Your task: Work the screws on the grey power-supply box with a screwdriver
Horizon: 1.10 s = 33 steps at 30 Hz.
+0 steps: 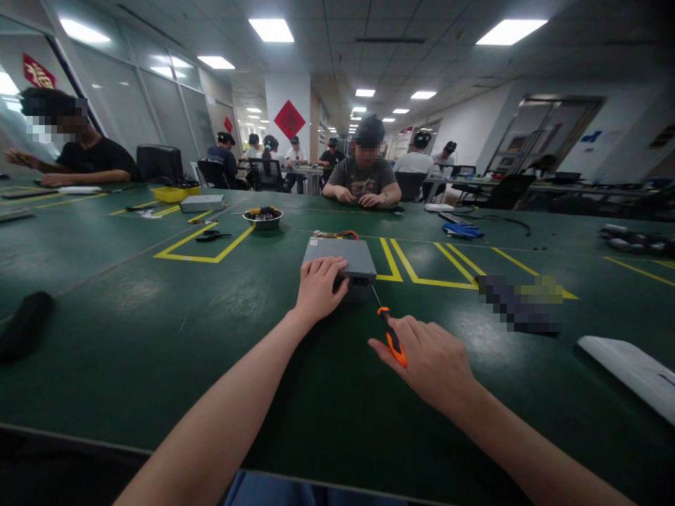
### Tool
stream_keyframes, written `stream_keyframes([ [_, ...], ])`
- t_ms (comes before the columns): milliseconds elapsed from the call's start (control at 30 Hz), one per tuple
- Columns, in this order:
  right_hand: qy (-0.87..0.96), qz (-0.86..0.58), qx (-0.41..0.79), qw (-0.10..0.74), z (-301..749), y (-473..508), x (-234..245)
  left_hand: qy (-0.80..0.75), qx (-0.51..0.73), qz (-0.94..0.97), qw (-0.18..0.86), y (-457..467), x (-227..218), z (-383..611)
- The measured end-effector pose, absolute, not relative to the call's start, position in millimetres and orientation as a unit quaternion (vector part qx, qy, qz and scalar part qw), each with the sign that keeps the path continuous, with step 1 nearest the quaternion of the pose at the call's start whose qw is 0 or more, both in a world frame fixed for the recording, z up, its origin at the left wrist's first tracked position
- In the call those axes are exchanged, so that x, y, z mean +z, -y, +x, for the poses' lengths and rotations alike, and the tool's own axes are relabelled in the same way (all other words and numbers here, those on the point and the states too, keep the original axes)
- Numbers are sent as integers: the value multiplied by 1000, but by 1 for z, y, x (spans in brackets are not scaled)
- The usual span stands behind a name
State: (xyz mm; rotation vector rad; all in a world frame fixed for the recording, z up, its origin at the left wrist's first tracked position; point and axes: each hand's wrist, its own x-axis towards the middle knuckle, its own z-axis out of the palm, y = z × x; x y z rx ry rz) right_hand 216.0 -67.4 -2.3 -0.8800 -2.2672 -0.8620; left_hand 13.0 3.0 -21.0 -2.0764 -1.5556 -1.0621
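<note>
A grey metal computer power supply (345, 254) lies on the green table in front of me, its coloured cables bunched at the far side. My left hand (323, 282) grips its near left corner, fingers over the top and thumb against the near face. In my right hand (429, 351) is a screwdriver (393, 341) with an orange and black handle. Its shaft points away from me, and the tip meets or nearly meets the near right corner of the power supply; exact contact is too small to tell.
On the green table (221, 393), a metal bowl (264, 218) holds tools and small parts. Another grey box (203, 203), a yellow tray (175, 194) and blue gloves (463, 230) lie farther off. A white object (627, 365) is at right. Facing me sits a person (363, 172).
</note>
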Motion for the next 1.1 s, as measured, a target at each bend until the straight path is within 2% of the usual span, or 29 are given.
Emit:
stream_keyframes([
  [300, 841, -320, -308, 309, 222, 63, -3, 545, -372, -732, 169, -3, -21, 13],
  [500, 855, -342, -283, 268, 219, 67, 1, 544, -372, -732, 173, -3, -21, 13],
  [667, 853, -353, -257, 287, 220, 67, -5, 547, -367, -733, 172, -3, -21, 12],
  [867, 843, -338, -303, 288, 223, 64, -4, 543, -371, -733, 174, -3, -22, 12],
  [1100, 868, -318, -256, 282, 223, 62, -3, 544, -374, -730, 174, -3, -22, 12],
])
